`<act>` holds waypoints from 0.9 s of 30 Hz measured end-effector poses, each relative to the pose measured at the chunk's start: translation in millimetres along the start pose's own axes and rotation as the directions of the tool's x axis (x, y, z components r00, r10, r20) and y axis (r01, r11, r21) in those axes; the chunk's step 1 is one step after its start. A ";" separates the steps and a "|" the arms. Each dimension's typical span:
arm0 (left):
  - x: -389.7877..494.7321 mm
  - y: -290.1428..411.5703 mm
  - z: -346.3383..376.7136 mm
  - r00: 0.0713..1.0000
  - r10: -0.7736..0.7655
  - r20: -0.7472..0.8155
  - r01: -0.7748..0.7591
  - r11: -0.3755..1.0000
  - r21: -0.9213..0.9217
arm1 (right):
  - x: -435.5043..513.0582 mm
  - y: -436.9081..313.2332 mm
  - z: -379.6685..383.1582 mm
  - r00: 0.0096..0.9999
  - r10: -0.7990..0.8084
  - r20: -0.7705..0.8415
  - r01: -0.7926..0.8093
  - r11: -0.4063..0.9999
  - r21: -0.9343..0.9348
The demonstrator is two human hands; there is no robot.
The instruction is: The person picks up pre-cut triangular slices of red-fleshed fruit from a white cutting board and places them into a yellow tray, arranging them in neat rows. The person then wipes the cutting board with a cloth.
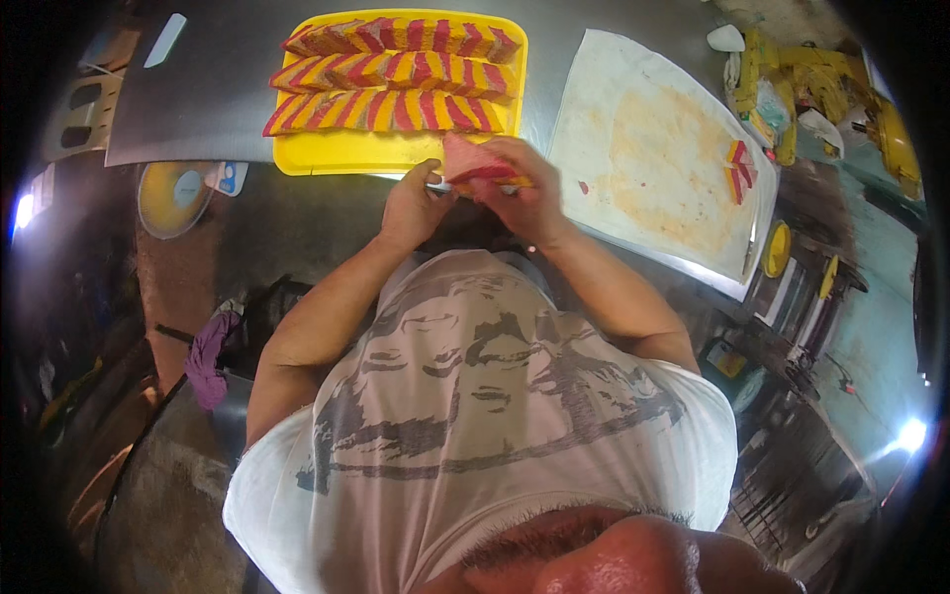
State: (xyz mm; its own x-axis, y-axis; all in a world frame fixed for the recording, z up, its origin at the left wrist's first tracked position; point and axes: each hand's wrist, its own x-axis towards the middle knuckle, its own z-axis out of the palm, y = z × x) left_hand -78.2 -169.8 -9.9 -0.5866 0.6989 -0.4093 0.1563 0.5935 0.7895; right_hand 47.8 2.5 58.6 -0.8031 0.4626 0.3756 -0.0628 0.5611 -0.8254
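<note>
My right hand [528, 189] grips a few red-and-yellow cake slices [479, 162], held in front of the near edge of a yellow plastic tray [349, 156]. Close to their left side is my left hand [414, 204], thumb and fingers apart; whether its fingertips touch the slices is unclear. Three rows of wedge-shaped cake slices [386, 111], striped red, yellow and brown, fill the back and middle of the tray. A bare yellow strip shows along its front.
Right of the tray lies a pale stained sheet [638, 141] with several small cake pieces [740, 171] by its right edge. A white-handled object [165, 41] rests on the metal table [200, 111] at left. Yellow machinery [824, 82] stands at far right; a round yellow-and-white object [175, 199] is below the table's left edge.
</note>
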 end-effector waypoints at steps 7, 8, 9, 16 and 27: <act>-7.8 6.1 33.3 0.990 -0.034 -0.138 0.041 0.998 0.044 | 22.0 97.0 -118.6 0.942 0.308 -0.131 -0.334 0.876 -0.348; -8.9 18.0 31.9 0.989 -0.052 -0.136 0.058 0.997 0.041 | 25.5 119.6 -128.0 0.942 0.321 -0.097 -0.333 0.859 -0.388; -8.6 22.2 34.2 0.985 -0.085 -0.151 0.088 0.996 0.018 | 27.5 140.2 -133.7 0.940 0.334 -0.063 -0.328 0.842 -0.428; -3.9 20.6 41.2 0.968 -0.163 -0.189 0.140 0.981 -0.131 | 9.1 180.7 -124.0 0.982 0.146 -0.119 -0.186 0.851 -0.492; 19.0 2.6 28.6 0.944 -0.308 0.115 0.320 0.781 -0.537 | 6.6 29.7 -11.0 0.808 0.523 0.272 -0.392 0.821 -0.415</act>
State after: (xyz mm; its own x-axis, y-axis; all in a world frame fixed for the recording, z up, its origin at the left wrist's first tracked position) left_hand -66.3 -143.5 -28.7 -0.5104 0.5232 -0.6825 -0.4923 0.4729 0.7307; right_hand 47.2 29.8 41.3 -0.8427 0.4805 -0.2429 0.5090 0.5640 -0.6502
